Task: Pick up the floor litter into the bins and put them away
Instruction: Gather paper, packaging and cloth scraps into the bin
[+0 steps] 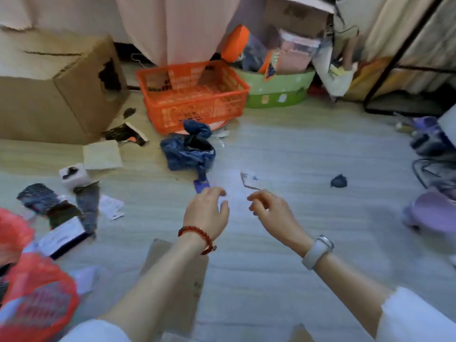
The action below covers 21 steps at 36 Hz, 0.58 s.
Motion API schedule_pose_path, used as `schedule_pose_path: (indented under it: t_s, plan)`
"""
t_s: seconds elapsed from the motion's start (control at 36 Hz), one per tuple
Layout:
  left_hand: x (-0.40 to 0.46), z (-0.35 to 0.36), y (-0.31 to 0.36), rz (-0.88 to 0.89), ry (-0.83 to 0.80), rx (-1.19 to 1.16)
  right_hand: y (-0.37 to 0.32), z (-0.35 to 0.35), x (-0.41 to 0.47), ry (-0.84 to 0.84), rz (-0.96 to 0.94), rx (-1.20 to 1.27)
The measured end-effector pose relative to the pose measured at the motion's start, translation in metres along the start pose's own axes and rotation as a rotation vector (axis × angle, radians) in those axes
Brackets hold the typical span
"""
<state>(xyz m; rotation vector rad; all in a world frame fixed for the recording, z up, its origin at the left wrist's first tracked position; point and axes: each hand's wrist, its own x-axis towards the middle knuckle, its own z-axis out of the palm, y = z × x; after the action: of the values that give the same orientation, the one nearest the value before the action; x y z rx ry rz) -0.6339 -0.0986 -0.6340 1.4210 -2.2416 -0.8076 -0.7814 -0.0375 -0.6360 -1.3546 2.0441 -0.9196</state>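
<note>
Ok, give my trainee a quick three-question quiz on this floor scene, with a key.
1. True or false: the left hand holds the blue bag.
2. Which wrist wears the red bracelet?
3. What stands right behind the blue bag: A) orange basket B) green tub C) cardboard box?

Key: 1 false, it is short of the bag, holding nothing; 2 left; 3 A.

red mesh bag (37, 299): cut off left | left hand (206, 213): grip blurred
</note>
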Motion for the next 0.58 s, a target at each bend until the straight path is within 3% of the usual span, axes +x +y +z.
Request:
schedule_pose_path:
  t_s: [0.19, 0.36, 0.58]
  plan:
    - [0.017, 0.181, 0.066, 0.021, -0.451, 0.057, 0.197, -0.094, -0.024, 0.125, 0.354, -0.149]
    - [0.014, 0.270, 0.095, 0.022, -0.685, 0.305, 0.306, -0.161, -0.043, 0.239, 0.601, -0.496]
    - [0.029, 0.309, 0.089, -0.028, -0.752, 0.546, 0.383, -0.194, -0.007, -0.014, 0.827, -0.503]
